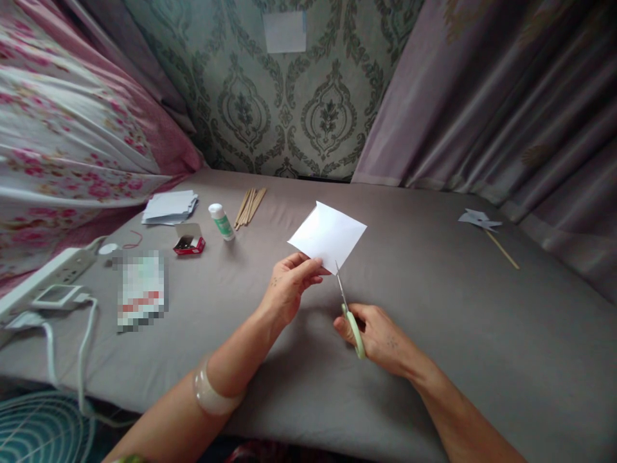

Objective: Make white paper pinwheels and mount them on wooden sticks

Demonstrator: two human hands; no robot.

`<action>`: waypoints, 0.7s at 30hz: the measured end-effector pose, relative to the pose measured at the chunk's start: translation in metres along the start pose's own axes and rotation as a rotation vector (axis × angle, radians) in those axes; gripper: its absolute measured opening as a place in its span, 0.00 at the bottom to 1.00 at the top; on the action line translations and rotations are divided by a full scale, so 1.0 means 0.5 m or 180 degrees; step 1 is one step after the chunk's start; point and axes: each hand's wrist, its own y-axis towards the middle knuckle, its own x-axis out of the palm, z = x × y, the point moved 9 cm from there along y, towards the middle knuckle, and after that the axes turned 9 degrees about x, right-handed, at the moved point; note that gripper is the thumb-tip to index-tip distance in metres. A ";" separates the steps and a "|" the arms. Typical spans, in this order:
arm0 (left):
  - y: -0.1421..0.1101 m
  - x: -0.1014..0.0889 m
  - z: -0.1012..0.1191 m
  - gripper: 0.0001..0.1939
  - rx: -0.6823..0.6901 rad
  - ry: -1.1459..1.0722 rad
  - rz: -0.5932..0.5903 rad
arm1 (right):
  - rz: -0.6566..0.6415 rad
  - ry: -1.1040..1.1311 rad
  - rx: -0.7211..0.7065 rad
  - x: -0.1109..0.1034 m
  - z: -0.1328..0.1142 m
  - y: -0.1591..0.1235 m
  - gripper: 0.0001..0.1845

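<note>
A square sheet of white paper is held up over the grey cloth, one corner pointing down toward me. My left hand pinches it near its lower left edge, thumb on top. In my right hand is a pair of scissors with pale green handles, the fingers wrapped through the loops. The blade tips reach the paper's near corner, with one blade lying over the sheet. How far the paper is cut there I cannot tell.
Left lie a stack of white paper, a small red box, a glue bottle, wooden sticks, a blurred packet and a power strip. A paper pinwheel on a stick lies far right. A fan stands below left.
</note>
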 end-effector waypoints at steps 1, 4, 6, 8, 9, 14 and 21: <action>0.000 0.001 -0.001 0.12 -0.0011 -0.0014 0.0003 | -0.0004 0.0037 0.0013 0.001 0.001 0.000 0.26; -0.002 0.004 -0.001 0.12 -0.0022 -0.0053 -0.0011 | -0.0007 0.0121 0.0030 0.002 0.001 0.000 0.26; -0.002 0.005 -0.002 0.12 -0.0029 -0.0074 -0.0032 | 0.0007 0.0159 0.0033 0.001 0.000 0.000 0.26; -0.003 0.006 -0.003 0.12 -0.0038 -0.0086 -0.0049 | 0.0019 0.0193 0.0043 0.000 0.001 0.000 0.26; -0.003 0.006 -0.003 0.12 -0.0040 -0.0092 -0.0052 | 0.0023 0.0205 0.0048 -0.001 0.001 0.000 0.26; -0.004 0.006 -0.006 0.12 -0.0033 -0.0102 -0.0039 | 0.0057 0.0223 0.0017 -0.003 -0.002 0.000 0.27; -0.006 0.007 -0.004 0.12 -0.0032 -0.0095 -0.0020 | 0.0121 0.0171 0.0030 -0.006 -0.001 0.003 0.28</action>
